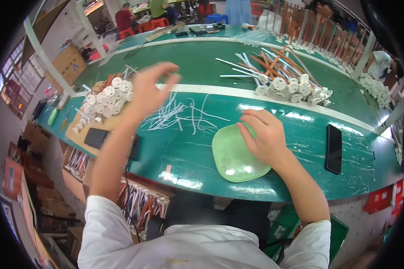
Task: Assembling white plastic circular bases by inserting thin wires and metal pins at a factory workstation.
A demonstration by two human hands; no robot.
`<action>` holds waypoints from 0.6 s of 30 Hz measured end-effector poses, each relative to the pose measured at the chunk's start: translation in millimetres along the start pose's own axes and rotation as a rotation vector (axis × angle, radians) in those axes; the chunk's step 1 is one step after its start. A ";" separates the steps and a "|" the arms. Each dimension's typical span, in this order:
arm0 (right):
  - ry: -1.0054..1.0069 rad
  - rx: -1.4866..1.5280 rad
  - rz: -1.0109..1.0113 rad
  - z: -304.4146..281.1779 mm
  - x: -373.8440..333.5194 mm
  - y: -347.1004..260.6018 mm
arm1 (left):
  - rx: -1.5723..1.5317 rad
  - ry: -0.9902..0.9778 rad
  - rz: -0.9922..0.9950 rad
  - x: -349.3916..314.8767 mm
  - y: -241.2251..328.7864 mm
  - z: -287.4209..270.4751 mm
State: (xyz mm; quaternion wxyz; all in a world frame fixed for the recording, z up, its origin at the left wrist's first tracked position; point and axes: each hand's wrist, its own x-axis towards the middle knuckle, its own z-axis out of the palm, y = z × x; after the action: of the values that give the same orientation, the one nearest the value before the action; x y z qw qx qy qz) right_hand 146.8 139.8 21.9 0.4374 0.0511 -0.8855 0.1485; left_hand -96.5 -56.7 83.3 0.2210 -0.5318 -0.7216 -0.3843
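1 green dish (224,150) beneath right hand (269,138).

The strips (171,117) lie left of the dish (232,157), the phone (333,149) right.

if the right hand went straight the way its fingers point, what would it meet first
Probably the white strips to its left; how high the right hand hovers is unclear.

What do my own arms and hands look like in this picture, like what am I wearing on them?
Your left hand and right hand wear no gloves, and both forearms are bare, with no watch or bracelet showing. The short, loose sleeves are plain white, part of a white shirt. The left hand is motion-blurred, so its finer details are unclear.
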 end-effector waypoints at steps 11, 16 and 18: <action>0.109 -0.279 0.205 -7.4 11.8 68.3 | -0.873 0.102 -0.230 -44.3 67.5 123.0; -0.366 -0.588 0.160 4.1 83.1 123.5 | -1.027 0.176 -0.406 -42.4 54.6 123.1; -0.533 -0.705 0.122 21.7 102.1 142.6 | -0.979 0.134 -0.394 -46.1 56.1 129.3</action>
State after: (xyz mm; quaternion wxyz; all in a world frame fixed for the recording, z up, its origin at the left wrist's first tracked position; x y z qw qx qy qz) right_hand 36.4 272.7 58.9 0.1749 -0.1170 -0.9652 -0.1550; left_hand -16.8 25.6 -10.8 -0.0839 -0.4016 -0.5282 -0.7434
